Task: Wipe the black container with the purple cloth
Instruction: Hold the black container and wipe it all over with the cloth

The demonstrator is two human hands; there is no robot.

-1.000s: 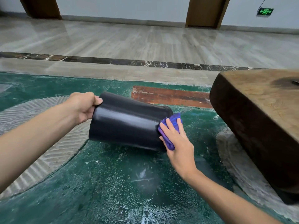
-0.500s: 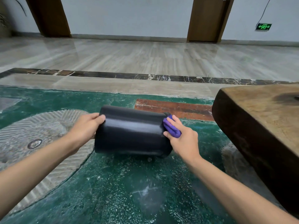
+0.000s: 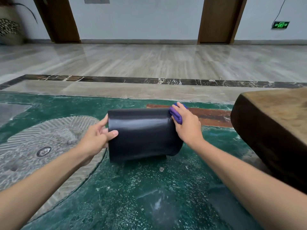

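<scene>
Two bare arms reach out ahead of me over the green patterned floor, and a heavy wooden block sits off to my right, well apart from the work. Between my hands lies the black container, turned on its side and held just above the floor. My left hand grasps its left end, thumb laid across the glossy wall and fingers wrapped behind the edge. My right hand is at the opposite end, up near the top far corner, fingers closed over the purple cloth and pressing it against the container's surface. A small round metal fitting is set in the grey ribbed patch beside my left forearm.
</scene>
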